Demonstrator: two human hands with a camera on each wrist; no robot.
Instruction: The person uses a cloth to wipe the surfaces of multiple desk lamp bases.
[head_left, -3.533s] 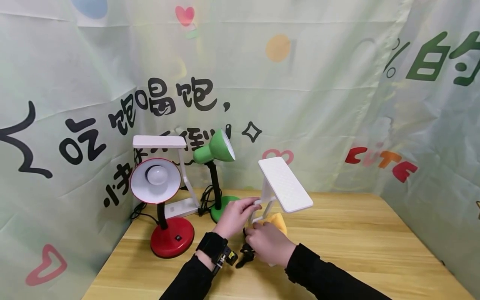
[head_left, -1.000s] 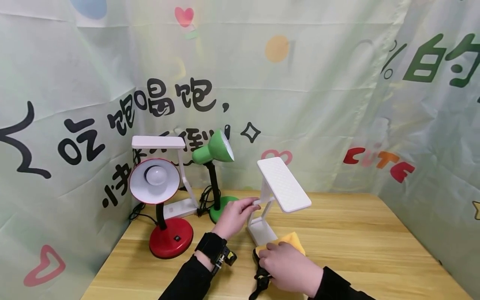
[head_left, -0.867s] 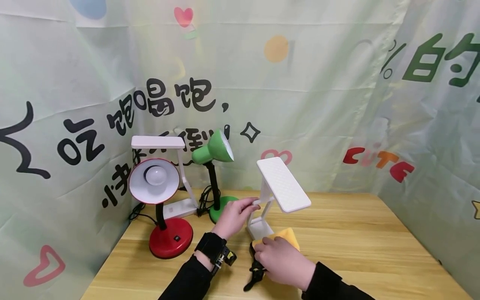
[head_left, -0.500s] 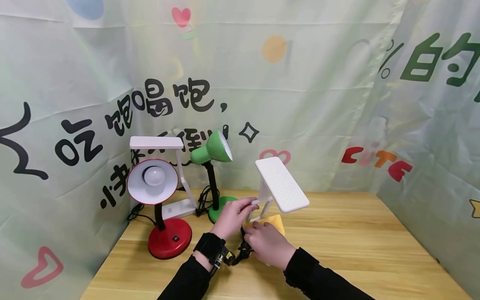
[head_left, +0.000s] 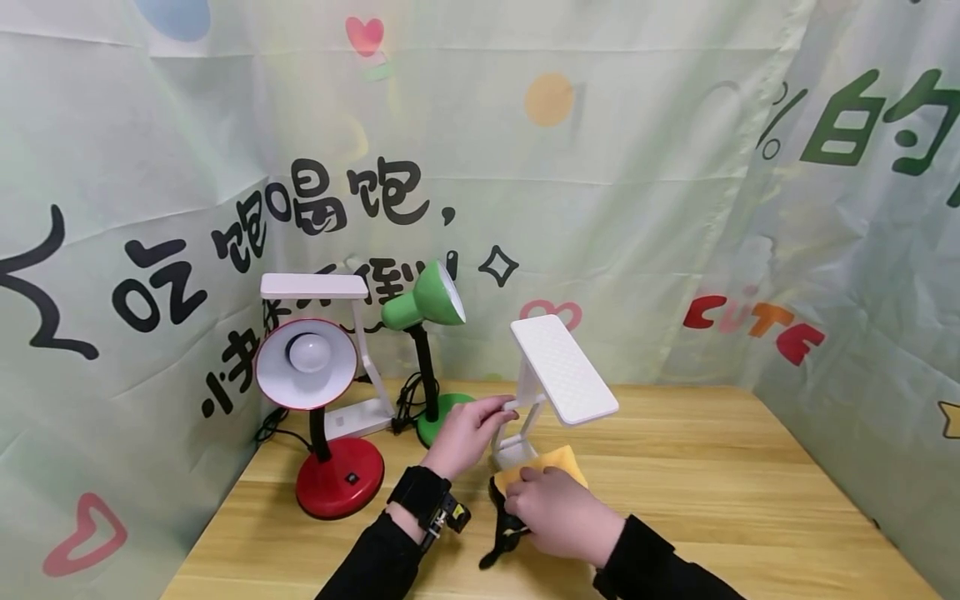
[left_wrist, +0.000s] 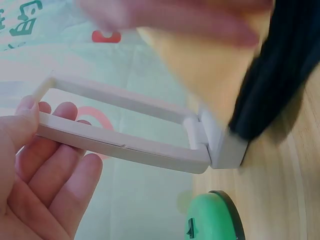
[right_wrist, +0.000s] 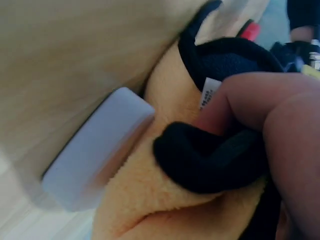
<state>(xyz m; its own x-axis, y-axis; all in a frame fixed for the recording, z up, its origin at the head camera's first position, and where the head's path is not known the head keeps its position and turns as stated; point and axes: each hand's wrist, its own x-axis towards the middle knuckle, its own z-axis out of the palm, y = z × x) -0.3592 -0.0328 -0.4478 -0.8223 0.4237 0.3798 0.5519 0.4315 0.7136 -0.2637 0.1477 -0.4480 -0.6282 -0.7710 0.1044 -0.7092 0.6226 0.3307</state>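
A white desk lamp (head_left: 566, 367) stands on the table, its flat head tilted. My left hand (head_left: 461, 433) pinches one bar of the lamp's frame-like arm (left_wrist: 120, 142) between thumb and fingers, as the left wrist view shows. A yellow cloth (head_left: 566, 461) with a dark edge is gripped by my right hand (head_left: 562, 515) at the near end of the lamp's base (right_wrist: 100, 150). Bunched dark fabric (right_wrist: 200, 162) shows around those fingers in the right wrist view. Cloth and hand hide part of the base in the head view.
Left of my hands stand a red lamp (head_left: 341, 479), a green lamp (head_left: 429, 302) and a second white lamp (head_left: 315, 286). Black cords (head_left: 408, 404) lie between them. Printed curtains (head_left: 637, 250) hang behind the wooden table (head_left: 712, 483).
My right hand slid the cloth away from me along the lamp's base, then back toward me over the last half second. The left hand keeps its hold, and the lamp stays put.
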